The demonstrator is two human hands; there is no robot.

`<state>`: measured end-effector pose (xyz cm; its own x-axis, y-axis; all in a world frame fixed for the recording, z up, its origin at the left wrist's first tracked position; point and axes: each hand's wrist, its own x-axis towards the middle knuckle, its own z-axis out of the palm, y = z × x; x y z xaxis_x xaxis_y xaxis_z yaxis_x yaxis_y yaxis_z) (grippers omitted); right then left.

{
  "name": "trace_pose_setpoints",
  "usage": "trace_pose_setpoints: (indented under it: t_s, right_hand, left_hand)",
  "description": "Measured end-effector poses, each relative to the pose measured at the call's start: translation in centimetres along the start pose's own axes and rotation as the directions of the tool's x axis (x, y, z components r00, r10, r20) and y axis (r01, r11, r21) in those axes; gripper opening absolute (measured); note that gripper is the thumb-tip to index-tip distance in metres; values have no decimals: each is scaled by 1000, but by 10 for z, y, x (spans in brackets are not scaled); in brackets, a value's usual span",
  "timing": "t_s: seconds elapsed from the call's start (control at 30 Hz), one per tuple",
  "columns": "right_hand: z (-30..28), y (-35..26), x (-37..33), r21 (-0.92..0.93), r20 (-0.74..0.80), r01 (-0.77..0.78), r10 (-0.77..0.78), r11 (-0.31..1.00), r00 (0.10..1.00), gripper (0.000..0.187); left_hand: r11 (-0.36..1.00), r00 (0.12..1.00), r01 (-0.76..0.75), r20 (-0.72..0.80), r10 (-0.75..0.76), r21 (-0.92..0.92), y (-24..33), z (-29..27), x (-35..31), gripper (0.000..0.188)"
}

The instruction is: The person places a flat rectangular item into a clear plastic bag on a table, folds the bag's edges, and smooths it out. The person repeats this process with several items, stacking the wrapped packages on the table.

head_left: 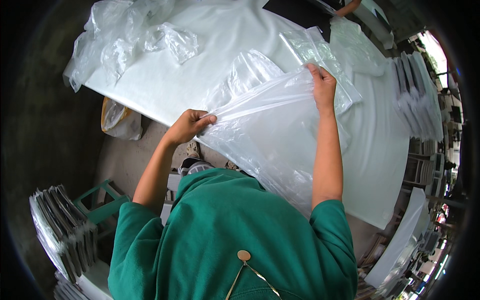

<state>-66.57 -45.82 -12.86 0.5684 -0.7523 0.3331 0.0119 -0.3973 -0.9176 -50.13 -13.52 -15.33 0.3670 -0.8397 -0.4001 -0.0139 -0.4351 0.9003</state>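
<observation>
A clear plastic bag [265,120] is stretched between my two hands over the near edge of the table, its lower part hanging down in front of me. My left hand [192,125] pinches one corner of it, thumb pressed on the fingers. Higher and to the right, my right hand [322,86] grips the other end of its edge. Just beyond the right hand lies a flat clear plastic packet [312,42], partly hidden behind it. The bag looks thin and wrinkled; whether anything is inside cannot be made out.
The table [150,90] has a pale, smooth covering. Crumpled plastic bags [120,40] lie at its far left. Stacks of wrapped flat items [415,95] stand at the right, more [65,230] at lower left near a green stool [102,200]. Another person's hand [348,8] shows at the top.
</observation>
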Motion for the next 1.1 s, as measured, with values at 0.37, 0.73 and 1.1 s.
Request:
trace_pose_setpoints:
  t_s: [0.37, 0.73, 1.1]
  right_hand:
    - [1, 14, 17, -42, -106, 35, -40, 998, 994, 26]
    - [35, 36, 37, -78, 90, 71, -64, 994, 994, 24]
    - [107, 48, 45, -261, 313, 202, -115, 944, 943, 23]
  left_hand:
    - [967, 990, -80, -136, 48, -243, -44, 10, -25, 31]
    - [925, 954, -139, -299, 28, -355, -63, 14, -46, 19]
    - [916, 948, -59, -310, -74, -397, -105, 30, -69, 25]
